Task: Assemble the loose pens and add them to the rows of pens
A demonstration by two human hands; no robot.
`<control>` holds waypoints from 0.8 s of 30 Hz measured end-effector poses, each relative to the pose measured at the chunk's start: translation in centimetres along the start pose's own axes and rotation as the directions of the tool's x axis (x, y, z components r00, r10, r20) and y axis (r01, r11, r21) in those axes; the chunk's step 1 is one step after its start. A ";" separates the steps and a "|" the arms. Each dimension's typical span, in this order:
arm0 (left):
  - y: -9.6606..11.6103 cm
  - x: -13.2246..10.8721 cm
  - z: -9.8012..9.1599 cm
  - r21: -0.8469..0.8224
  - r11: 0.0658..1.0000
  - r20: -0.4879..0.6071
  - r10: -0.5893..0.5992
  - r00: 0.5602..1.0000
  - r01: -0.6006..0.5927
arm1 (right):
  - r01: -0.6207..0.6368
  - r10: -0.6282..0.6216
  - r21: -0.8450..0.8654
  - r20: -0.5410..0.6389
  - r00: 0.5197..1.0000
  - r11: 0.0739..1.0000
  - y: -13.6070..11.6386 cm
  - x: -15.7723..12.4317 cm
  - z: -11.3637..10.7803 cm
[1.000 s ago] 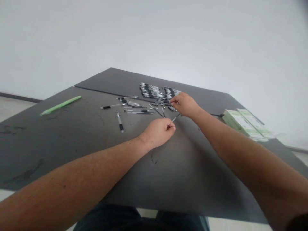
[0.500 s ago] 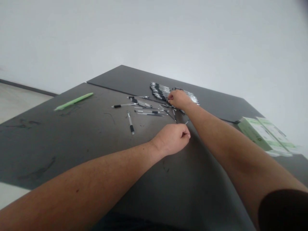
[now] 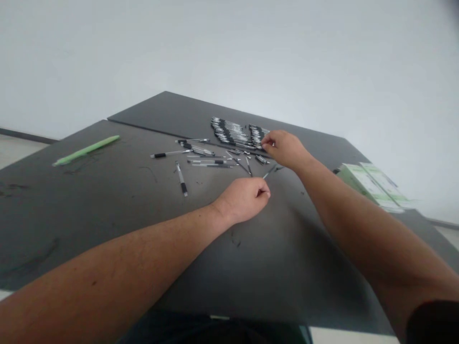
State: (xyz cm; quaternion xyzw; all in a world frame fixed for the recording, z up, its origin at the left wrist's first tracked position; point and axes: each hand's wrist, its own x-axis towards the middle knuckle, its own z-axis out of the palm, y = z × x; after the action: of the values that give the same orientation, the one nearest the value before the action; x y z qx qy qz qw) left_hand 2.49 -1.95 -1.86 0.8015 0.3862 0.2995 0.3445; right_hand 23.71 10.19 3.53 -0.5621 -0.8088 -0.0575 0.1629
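Note:
My left hand [image 3: 247, 200] is closed in a loose fist above the dark tabletop. Whatever its fingers hold is hidden, and a thin stick [image 3: 269, 171] shows just beyond the knuckles. Farther off, my right hand [image 3: 285, 147] has thumb and fingers bent together at the near end of a row of pens [image 3: 255, 135], partly covering it. I cannot make out what is pinched there. Left of that row lies a larger row of black-gripped pens [image 3: 229, 131]. Between my hands are small pen parts [image 3: 262, 159] and thin rods [image 3: 248, 165].
Loose pens lie left of centre, among them a clear pen with a black grip [image 3: 181, 179]. A long green pen-shaped object [image 3: 86, 150] is at the far left. Green-and-white boxes [image 3: 373, 184] stand at the right. A seam divides the dark table [image 3: 143, 239]; a pale wall rises behind.
My right hand has drawn back to the right from the larger row, uncovering pens and small parts. My left hand keeps its fist. The whole view has shifted slightly.

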 end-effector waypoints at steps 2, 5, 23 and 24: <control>0.1 0.1 -0.1 0.017 1.000 0.001 -0.002 1.000 0.002 | -0.069 0.068 0.015 0.014 0.998 0.998 1.3 -2.7 -1.1; 0.1 0.2 -0.2 0.037 0.999 0.000 0.005 1.000 -0.005 | -0.150 0.150 0.013 0.049 0.988 0.989 3.0 -6.4 -2.0; 0.0 0.3 -0.1 0.043 0.999 0.004 -0.005 1.000 0.005 | -0.167 0.189 -0.134 0.178 0.966 0.977 4.3 -7.4 0.5; 0.0 0.3 -0.1 0.046 0.999 0.002 -0.004 1.000 0.003 | -0.163 0.187 -0.139 0.183 0.965 0.977 4.2 -7.2 0.9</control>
State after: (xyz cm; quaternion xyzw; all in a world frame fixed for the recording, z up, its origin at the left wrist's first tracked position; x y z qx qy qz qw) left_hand 2.52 -1.67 -1.73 0.8090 0.3940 0.2890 0.3269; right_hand 29.67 5.50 -0.01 -0.6433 -0.7630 -0.0372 0.0523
